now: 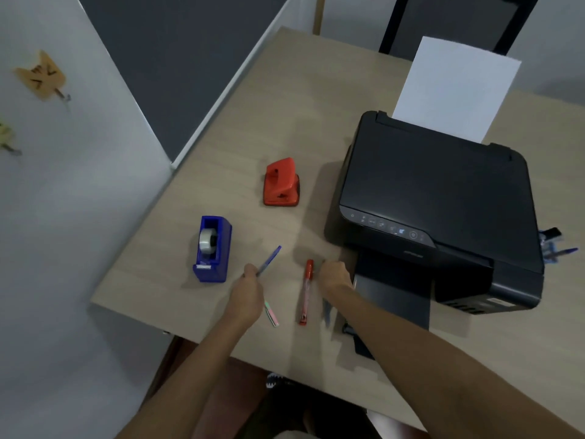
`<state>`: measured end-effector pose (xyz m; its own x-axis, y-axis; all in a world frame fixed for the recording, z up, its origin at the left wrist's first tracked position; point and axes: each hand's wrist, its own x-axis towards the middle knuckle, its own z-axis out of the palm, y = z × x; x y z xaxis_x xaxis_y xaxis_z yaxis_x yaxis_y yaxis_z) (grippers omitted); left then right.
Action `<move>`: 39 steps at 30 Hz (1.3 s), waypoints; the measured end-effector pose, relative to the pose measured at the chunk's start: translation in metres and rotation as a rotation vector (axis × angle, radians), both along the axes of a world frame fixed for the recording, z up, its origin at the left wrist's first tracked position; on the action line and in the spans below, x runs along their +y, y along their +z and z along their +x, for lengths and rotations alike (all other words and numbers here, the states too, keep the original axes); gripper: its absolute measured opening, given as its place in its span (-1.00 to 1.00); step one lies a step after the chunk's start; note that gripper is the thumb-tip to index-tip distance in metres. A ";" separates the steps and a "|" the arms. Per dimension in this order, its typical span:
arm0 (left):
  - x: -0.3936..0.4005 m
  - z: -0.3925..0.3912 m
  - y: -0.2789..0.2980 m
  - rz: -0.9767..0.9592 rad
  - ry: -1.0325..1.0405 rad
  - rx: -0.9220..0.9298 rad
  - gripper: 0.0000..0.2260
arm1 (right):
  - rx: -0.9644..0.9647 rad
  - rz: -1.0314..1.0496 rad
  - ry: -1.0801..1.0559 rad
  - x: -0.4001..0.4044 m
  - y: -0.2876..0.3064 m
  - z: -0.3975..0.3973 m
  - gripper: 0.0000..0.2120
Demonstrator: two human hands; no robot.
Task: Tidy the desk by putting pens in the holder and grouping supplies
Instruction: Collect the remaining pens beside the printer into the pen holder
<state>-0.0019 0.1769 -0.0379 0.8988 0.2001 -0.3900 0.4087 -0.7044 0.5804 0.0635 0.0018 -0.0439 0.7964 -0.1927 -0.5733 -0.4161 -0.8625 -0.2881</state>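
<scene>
My left hand (pixel 248 293) grips a blue pen (pixel 269 258) that points up and away over the desk. A pink and green pen (pixel 272 314) lies on the desk, partly under that hand. A red pen (pixel 306 291) lies lengthwise between my hands. My right hand (pixel 334 275) is a closed fist by the printer's front corner. A blurred dark blue pen (pixel 326 311) sticks out behind its wrist and seems held. The pen holder (pixel 552 245), with blue pens in it, peeks out behind the printer's right side.
A blue tape dispenser (pixel 212 248) stands left of my left hand. A red hole punch (pixel 281 182) sits farther back. A black printer (pixel 437 210) with white paper (pixel 456 90) fills the right of the wooden desk (pixel 316 99). Partition walls border the left.
</scene>
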 end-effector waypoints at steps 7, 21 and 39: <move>0.037 -0.009 -0.019 0.088 -0.404 -0.002 -0.53 | 0.016 0.139 -0.203 0.004 0.005 0.008 -0.73; 0.045 -0.026 -0.028 0.383 -0.320 0.008 -0.82 | 0.016 0.163 0.013 0.021 0.006 -0.007 -0.68; -0.245 0.063 0.193 -0.872 -0.143 -0.386 -0.77 | -0.875 0.997 -0.430 -0.270 0.259 0.006 -0.70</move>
